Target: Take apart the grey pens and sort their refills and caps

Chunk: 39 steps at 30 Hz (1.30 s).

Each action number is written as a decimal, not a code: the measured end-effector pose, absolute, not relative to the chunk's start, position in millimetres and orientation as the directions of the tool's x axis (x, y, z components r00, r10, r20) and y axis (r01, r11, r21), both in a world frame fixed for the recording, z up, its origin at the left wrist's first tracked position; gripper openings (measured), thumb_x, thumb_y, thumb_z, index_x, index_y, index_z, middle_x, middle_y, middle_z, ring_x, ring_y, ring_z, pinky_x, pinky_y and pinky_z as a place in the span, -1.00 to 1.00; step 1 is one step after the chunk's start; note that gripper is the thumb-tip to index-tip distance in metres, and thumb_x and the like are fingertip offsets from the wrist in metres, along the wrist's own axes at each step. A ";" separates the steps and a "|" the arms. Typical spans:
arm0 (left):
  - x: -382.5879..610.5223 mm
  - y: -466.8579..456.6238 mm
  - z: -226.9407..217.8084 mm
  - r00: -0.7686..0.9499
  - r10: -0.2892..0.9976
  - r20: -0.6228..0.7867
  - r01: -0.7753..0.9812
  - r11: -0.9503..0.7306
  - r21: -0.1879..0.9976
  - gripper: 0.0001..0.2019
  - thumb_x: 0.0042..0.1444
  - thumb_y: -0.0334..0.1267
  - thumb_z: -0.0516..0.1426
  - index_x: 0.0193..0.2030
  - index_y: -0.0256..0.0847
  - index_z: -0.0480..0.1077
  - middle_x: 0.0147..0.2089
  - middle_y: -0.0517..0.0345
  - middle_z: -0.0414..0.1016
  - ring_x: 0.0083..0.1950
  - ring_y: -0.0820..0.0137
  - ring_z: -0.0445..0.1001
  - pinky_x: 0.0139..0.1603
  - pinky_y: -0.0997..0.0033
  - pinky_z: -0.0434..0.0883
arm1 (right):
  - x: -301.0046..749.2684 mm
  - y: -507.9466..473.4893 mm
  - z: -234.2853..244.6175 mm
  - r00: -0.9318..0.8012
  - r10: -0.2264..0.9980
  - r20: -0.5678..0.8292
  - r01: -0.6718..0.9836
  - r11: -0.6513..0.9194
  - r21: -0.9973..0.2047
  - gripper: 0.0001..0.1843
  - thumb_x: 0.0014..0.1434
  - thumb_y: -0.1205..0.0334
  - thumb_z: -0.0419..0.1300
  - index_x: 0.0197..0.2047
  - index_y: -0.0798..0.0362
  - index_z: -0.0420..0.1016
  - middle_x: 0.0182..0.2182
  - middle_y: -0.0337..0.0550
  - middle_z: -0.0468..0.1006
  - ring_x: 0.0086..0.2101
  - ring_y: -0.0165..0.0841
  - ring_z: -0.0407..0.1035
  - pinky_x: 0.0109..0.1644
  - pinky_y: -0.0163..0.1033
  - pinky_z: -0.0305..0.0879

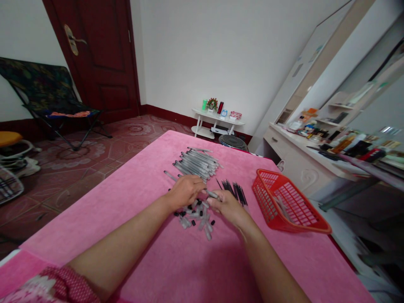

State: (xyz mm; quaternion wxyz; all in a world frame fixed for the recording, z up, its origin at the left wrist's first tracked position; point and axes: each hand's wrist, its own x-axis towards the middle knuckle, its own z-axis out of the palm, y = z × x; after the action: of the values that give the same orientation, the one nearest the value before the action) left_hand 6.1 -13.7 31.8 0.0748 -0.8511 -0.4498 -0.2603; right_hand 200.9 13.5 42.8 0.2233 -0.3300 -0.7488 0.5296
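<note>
My left hand (187,191) is closed over the middle of the pink-covered table (151,256). Opposite it, my right hand (227,204) pinches a pen (212,194) with a clear grey body, and its other end meets the left fingers. Both hands are on this pen; fine detail at the fingertips is blurred. Beneath them lies a loose heap of clear pen caps (202,223) and small black end plugs (193,222). Beyond the left hand rests a pile of grey pens (197,163). Thin black refills (235,190) lie just past the right hand.
A red plastic basket (292,202) with a few clear pieces inside stands at the right of the table. Farther right is a dresser (290,145) crowded with bottles. A folding chair (57,97) and a dark red door (101,54) are at the left.
</note>
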 end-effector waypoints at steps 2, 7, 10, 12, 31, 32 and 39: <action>-3.7 -11.1 30.4 0.391 0.758 0.523 0.843 -0.522 0.126 -0.81 0.11 -0.38 -0.02 -0.32 -0.21 0.42 -0.40 0.08 0.42 -0.31 0.35 0.36 -0.30 0.38 0.21 | 203.4 14.6 46.5 -0.660 0.751 0.018 0.298 0.285 -0.911 -0.72 0.06 0.12 0.10 -0.56 0.10 0.25 -0.69 -0.39 0.12 -0.65 -0.55 -0.01 -0.56 -0.40 -0.13; -16.6 -7.9 30.0 0.326 0.745 0.582 0.879 -0.465 0.104 -0.80 0.14 -0.37 -0.04 -0.28 -0.22 0.42 -0.39 0.07 0.42 -0.30 0.35 0.36 -0.32 0.39 0.23 | 202.4 16.8 54.3 -0.527 0.848 0.055 0.343 0.272 -0.899 -0.64 0.14 -0.02 0.00 -0.39 0.13 0.37 -0.59 -0.27 0.37 -0.65 -0.50 0.21 -0.59 -0.39 0.07; -8.3 -10.2 31.9 0.415 0.699 0.582 0.832 -0.550 0.068 -0.77 0.18 -0.32 -0.06 -0.21 -0.23 0.41 -0.36 0.05 0.41 -0.28 0.36 0.34 -0.29 0.39 0.23 | 198.0 14.6 50.1 -0.516 0.856 -0.037 0.313 0.149 -0.938 -0.53 0.10 -0.17 0.01 -0.38 0.11 0.35 -0.53 -0.21 0.43 -0.64 -0.47 0.26 -0.62 -0.38 0.13; -1.0 -12.7 33.7 0.473 0.670 0.572 0.799 -0.600 0.042 -0.77 0.19 -0.28 -0.06 -0.19 -0.23 0.41 -0.36 0.04 0.41 -0.27 0.35 0.32 -0.28 0.38 0.21 | 195.8 12.3 46.5 -0.539 0.833 -0.122 0.296 0.051 -0.954 -0.48 0.07 -0.24 0.01 -0.45 0.12 0.33 -0.62 -0.24 0.37 -0.69 -0.49 0.18 -0.66 -0.38 0.05; -14.6 3.4 27.3 0.018 0.906 0.423 0.448 -0.386 0.807 -0.60 0.18 -0.03 -0.09 -0.55 -0.24 0.25 -0.63 0.29 0.09 -0.57 0.52 0.08 -0.47 0.50 0.07 | 211.9 13.5 65.9 -0.457 0.796 0.398 0.640 0.605 -0.475 -0.73 0.19 0.13 0.01 -0.31 0.04 0.49 -0.45 -0.16 0.53 -0.40 -0.34 0.36 -0.31 -0.33 0.12; -15.1 5.7 28.3 -0.069 0.901 0.428 0.290 -0.393 0.873 -0.61 0.18 0.00 -0.09 -0.49 -0.24 0.28 -0.62 0.30 0.10 -0.57 0.53 0.08 -0.48 0.51 0.09 | 210.5 12.5 65.4 -0.458 0.808 0.370 0.647 0.589 -0.484 -0.72 0.20 0.12 0.00 -0.32 0.04 0.49 -0.48 -0.18 0.52 -0.42 -0.35 0.36 -0.33 -0.34 0.12; -7.3 8.4 28.2 -0.229 0.950 0.213 -0.536 -0.306 0.787 -0.76 0.04 -0.24 0.17 -0.22 -0.20 0.19 -0.22 0.14 0.44 -0.24 0.46 0.47 -0.10 0.34 0.39 | 183.0 -8.0 44.6 -0.656 0.733 0.181 0.548 0.627 -0.554 -0.82 0.02 0.13 0.22 -0.31 0.00 0.54 -0.42 -0.21 0.55 -0.42 -0.38 0.36 -0.36 -0.36 0.13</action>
State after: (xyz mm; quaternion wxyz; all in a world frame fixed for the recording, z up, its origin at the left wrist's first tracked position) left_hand -7.3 8.4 28.2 -0.5110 -0.3526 -0.2932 -0.7270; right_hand 183.0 -8.0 44.6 0.1992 -0.3639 -0.8796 0.2327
